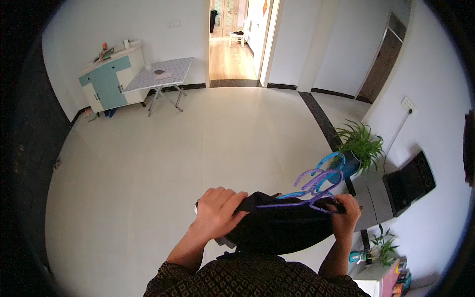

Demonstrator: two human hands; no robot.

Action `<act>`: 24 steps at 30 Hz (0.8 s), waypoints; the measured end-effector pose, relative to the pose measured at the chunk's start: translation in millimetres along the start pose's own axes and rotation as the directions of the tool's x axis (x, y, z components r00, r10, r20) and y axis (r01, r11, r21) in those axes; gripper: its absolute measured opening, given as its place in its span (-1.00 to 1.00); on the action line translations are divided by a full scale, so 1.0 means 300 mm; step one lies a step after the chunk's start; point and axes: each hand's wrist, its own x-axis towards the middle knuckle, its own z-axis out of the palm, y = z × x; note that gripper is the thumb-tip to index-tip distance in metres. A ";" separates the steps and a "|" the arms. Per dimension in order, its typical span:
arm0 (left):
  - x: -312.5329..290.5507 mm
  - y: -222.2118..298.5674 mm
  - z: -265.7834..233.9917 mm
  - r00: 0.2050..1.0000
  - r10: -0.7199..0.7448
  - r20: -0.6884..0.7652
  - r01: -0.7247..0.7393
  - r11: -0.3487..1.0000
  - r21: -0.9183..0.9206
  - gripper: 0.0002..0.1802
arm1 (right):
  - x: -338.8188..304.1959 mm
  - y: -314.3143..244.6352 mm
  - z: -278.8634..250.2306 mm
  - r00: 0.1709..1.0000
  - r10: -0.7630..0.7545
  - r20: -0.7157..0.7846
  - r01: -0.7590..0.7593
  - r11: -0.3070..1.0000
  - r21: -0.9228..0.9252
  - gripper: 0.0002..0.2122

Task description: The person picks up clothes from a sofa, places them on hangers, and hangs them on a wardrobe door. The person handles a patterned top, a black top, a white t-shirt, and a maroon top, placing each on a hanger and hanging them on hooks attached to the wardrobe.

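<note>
At both ends of black cloth garment [282,228], held before dark patterned shirt [247,277]: left end in curled left hand [217,210], right in closed right hand [347,214], likely keeping cloth spread. Along garment's upper right edge: slim purple-and-blue hangers [316,180]; cannot tell if gripped.

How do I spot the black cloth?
From the pale floor, drop to the patterned clothing at the bottom. Just above, held by left hand and right hand, is the black cloth: plain, unlike the clothing, and darker than the blue and purple hangers at its top.
</note>
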 end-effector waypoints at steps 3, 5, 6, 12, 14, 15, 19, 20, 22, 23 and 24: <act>0.161 -0.226 0.089 0.999 -0.046 -0.010 0.046 0.999 -0.001 -0.56 | 0.220 0.082 0.211 0.999 -0.009 0.039 0.009 1.000 0.012 -0.79; 0.260 -0.369 0.144 0.997 -0.080 -0.011 0.080 0.997 0.005 -0.58 | 0.373 0.125 0.350 0.998 -0.022 0.061 0.018 0.998 0.066 -0.78; 0.307 -0.436 0.168 0.996 -0.091 -0.005 0.091 0.996 0.014 -0.58 | 0.447 0.140 0.410 0.997 -0.054 0.061 0.051 0.998 0.044 -0.77; 0.565 -0.859 0.318 0.989 -0.148 0.005 0.147 0.989 0.030 -0.60 | 0.829 0.256 0.812 0.990 -0.091 0.104 0.082 0.993 0.088 -0.76; 0.641 -1.003 0.358 0.991 -0.134 -0.019 0.135 0.990 0.044 -0.61 | 0.941 0.287 0.944 0.988 -0.125 0.092 0.117 0.990 0.083 -0.76; 0.682 -1.078 0.380 0.991 -0.130 -0.028 0.131 0.990 0.053 -0.61 | 0.998 0.303 1.011 0.987 -0.139 0.086 0.133 0.988 0.078 -0.76; 0.881 -1.379 0.522 0.991 -0.127 -0.049 0.130 0.989 0.067 -0.64 | 1.243 0.400 1.284 0.991 0.001 0.135 -0.014 0.996 0.092 -0.81; 0.939 -1.457 0.555 0.992 -0.121 -0.047 0.124 0.990 0.062 -0.64 | 1.304 0.430 1.356 0.991 0.015 0.135 -0.026 0.997 0.079 -0.81; 1.050 -1.612 0.614 0.993 -0.107 -0.041 0.109 0.993 0.051 -0.65 | 1.424 0.476 1.475 0.988 0.042 0.148 -0.048 0.998 0.037 -0.81; 1.108 -1.684 0.639 0.994 -0.104 -0.035 0.106 0.994 0.043 -0.66 | 1.483 0.494 1.529 0.985 0.056 0.161 -0.058 0.998 0.008 -0.81; 1.168 -1.751 0.662 0.994 -0.101 -0.030 0.102 0.994 0.035 -0.66 | 1.544 0.513 1.583 0.982 0.071 0.173 -0.069 0.997 -0.021 -0.81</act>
